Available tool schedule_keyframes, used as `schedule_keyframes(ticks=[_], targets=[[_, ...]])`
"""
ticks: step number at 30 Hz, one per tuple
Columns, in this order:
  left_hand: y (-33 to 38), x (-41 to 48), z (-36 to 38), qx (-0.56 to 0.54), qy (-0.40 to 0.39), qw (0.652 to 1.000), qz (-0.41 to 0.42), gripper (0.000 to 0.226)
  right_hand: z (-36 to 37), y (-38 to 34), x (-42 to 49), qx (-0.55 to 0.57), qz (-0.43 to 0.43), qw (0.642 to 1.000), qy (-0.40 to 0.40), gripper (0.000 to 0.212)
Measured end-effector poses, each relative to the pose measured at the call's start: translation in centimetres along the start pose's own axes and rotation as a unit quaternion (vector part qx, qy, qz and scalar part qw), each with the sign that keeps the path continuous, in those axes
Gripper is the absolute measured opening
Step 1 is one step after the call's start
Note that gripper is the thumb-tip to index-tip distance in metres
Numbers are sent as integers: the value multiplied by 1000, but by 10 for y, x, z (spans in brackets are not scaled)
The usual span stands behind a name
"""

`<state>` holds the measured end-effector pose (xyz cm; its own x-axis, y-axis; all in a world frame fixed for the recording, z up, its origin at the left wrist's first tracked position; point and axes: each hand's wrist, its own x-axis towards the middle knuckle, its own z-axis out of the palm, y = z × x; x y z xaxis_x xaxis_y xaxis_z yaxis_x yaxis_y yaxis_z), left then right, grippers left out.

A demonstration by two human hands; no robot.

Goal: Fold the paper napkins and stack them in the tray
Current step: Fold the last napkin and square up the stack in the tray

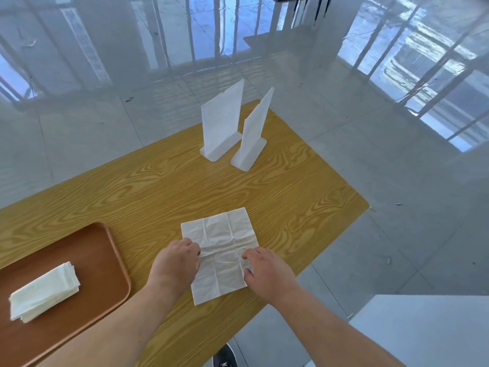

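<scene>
A white paper napkin (221,245) lies unfolded and creased on the wooden table. My left hand (176,263) rests on the napkin's left edge with its fingers curled onto the paper. At the right edge, my right hand (267,271) pinches the napkin between thumb and fingers. A brown tray (100,250) sits at the left front of the table. A stack of folded napkins (43,291) lies in it.
Two white napkin holders (221,123) (252,136) stand upright with napkins near the table's far edge. The table (158,186) ends close on the right and front, over a glossy tiled floor. A shoe (225,357) shows below the front edge.
</scene>
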<state>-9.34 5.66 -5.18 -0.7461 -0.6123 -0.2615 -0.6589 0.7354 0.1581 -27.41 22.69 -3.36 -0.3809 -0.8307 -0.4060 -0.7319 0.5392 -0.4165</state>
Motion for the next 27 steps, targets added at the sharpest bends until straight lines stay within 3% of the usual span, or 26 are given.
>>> schedule_keyframes(ticks=[12,16,20,27], targets=[[-1,0,-10,8,7,1000,25,22,-10,-9,5,-22,-3,1000,2,45],[-6,-8,-29,-49,31,996,66,19,-23,-22,11,-54,-33,997,35,59],[-17,-20,-60,-57,48,991,115,20,-37,-45,19,-121,-49,991,-14,72],[-56,-51,-127,-53,95,985,135,20,-55,-113,22,-120,-28,989,-76,35]])
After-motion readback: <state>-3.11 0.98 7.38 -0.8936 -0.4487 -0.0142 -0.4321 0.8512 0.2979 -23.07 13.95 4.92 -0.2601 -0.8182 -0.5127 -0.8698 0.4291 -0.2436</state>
